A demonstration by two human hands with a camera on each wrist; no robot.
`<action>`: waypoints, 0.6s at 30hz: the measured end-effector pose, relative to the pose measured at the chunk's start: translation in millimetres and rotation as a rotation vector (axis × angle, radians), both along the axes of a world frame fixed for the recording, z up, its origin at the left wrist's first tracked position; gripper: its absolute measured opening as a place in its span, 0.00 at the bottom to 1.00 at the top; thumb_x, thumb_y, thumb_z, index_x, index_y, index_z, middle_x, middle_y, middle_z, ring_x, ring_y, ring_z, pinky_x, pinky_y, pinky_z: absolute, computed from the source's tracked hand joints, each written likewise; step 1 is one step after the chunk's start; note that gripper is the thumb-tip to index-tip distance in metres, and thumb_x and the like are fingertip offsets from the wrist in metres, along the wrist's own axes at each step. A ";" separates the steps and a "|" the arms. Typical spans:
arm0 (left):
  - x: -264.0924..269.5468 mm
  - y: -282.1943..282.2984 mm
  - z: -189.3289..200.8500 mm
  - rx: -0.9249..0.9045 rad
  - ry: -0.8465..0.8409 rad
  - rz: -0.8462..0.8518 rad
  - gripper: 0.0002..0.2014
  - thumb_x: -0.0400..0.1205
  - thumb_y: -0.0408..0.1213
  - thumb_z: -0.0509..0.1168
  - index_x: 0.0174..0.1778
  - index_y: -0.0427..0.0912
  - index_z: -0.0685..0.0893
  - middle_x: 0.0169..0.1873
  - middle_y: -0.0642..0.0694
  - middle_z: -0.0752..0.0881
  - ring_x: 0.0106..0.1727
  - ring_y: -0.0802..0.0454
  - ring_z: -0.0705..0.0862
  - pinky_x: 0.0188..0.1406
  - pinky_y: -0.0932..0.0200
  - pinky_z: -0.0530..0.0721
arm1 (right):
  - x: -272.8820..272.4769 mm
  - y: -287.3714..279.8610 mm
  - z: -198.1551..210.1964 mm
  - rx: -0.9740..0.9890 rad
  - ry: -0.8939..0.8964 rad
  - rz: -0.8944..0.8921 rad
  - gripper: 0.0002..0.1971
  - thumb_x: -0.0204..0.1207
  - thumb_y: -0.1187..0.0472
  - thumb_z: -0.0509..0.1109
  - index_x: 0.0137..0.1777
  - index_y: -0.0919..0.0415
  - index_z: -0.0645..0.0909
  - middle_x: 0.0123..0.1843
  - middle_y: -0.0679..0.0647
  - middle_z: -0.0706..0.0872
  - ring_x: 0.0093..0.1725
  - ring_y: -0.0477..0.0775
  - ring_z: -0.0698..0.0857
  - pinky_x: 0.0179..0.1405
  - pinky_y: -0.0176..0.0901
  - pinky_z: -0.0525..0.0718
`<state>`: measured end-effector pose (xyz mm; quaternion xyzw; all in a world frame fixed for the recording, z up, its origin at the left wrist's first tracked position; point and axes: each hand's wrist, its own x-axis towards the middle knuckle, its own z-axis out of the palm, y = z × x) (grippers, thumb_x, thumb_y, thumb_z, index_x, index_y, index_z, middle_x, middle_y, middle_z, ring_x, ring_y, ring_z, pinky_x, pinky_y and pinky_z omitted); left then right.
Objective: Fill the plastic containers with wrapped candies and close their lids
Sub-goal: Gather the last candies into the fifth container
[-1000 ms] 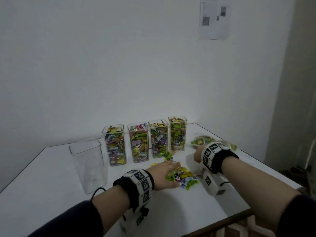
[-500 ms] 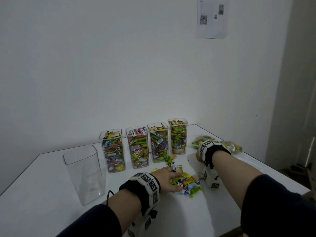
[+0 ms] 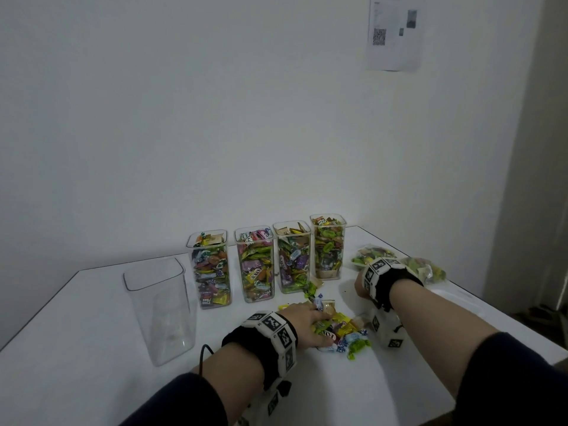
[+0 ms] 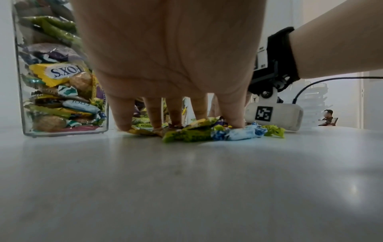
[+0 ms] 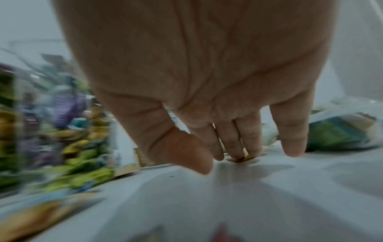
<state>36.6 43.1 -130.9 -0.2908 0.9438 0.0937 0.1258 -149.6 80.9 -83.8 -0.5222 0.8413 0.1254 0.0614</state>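
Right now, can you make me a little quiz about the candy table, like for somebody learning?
1. How many containers hold candies?
2. True or false: the empty container stands at the left end of the row.
3. What is the left hand doing? A: lifting a lid. B: resting its fingers on the loose candies. C: holding a container.

Key: 1. Four filled containers. 2. True. 3. B.

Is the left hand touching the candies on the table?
Touching. The left wrist view shows the left hand with fingertips pressed onto the candy pile.
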 end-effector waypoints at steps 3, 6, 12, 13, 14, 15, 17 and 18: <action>0.7 0.3 1.6 -0.004 -0.006 0.033 0.33 0.81 0.62 0.58 0.82 0.59 0.59 0.82 0.41 0.59 0.81 0.40 0.59 0.77 0.45 0.60 | 13.5 1.6 -11.5 0.114 0.065 0.087 0.18 0.78 0.57 0.66 0.66 0.62 0.80 0.61 0.57 0.84 0.60 0.58 0.83 0.53 0.49 0.79; 0.4 -0.7 2.7 -0.030 -0.017 0.089 0.34 0.80 0.65 0.58 0.81 0.56 0.62 0.78 0.39 0.65 0.77 0.39 0.65 0.73 0.47 0.65 | 29.5 4.5 -14.8 0.159 0.039 0.125 0.17 0.81 0.57 0.61 0.66 0.63 0.78 0.55 0.57 0.84 0.55 0.57 0.83 0.49 0.44 0.80; 2.8 -2.1 3.1 -0.072 0.001 0.173 0.36 0.78 0.64 0.61 0.79 0.48 0.66 0.72 0.38 0.72 0.71 0.39 0.73 0.67 0.49 0.73 | 62.2 33.1 -7.5 0.023 -0.207 0.186 0.25 0.81 0.56 0.55 0.77 0.62 0.68 0.67 0.62 0.79 0.61 0.59 0.79 0.57 0.46 0.76; 2.9 -1.6 3.8 -0.069 -0.001 0.168 0.36 0.78 0.64 0.61 0.80 0.49 0.65 0.72 0.38 0.72 0.71 0.39 0.73 0.67 0.49 0.73 | 62.1 41.5 -1.8 -0.030 -0.220 0.211 0.27 0.82 0.55 0.56 0.80 0.59 0.63 0.74 0.62 0.74 0.69 0.60 0.75 0.64 0.46 0.74; 2.9 -0.9 3.8 -0.058 -0.003 0.160 0.36 0.79 0.64 0.60 0.80 0.52 0.63 0.73 0.38 0.71 0.72 0.38 0.72 0.68 0.48 0.72 | 61.3 51.1 3.0 -0.078 -0.251 0.218 0.28 0.82 0.55 0.57 0.82 0.56 0.60 0.78 0.60 0.70 0.73 0.59 0.72 0.67 0.44 0.71; 3.2 -0.3 3.7 -0.044 -0.004 0.146 0.36 0.79 0.64 0.60 0.81 0.55 0.61 0.73 0.38 0.69 0.73 0.37 0.70 0.69 0.48 0.71 | 59.8 61.0 6.9 -0.110 -0.280 0.223 0.29 0.81 0.54 0.59 0.82 0.54 0.58 0.80 0.58 0.67 0.75 0.57 0.71 0.67 0.42 0.71; 4.3 0.3 3.2 -0.022 -0.006 0.101 0.35 0.79 0.66 0.59 0.81 0.60 0.59 0.75 0.37 0.66 0.75 0.37 0.66 0.72 0.47 0.67 | 55.1 77.2 8.9 -0.127 -0.303 0.211 0.31 0.81 0.53 0.61 0.83 0.54 0.57 0.81 0.57 0.66 0.76 0.55 0.70 0.67 0.39 0.69; 5.0 0.3 2.9 -0.016 -0.010 0.084 0.35 0.78 0.66 0.58 0.81 0.63 0.58 0.77 0.37 0.65 0.76 0.37 0.64 0.73 0.47 0.65 | 52.5 83.3 5.8 -0.109 -0.300 0.192 0.32 0.81 0.52 0.61 0.83 0.55 0.57 0.81 0.57 0.66 0.77 0.55 0.69 0.69 0.40 0.68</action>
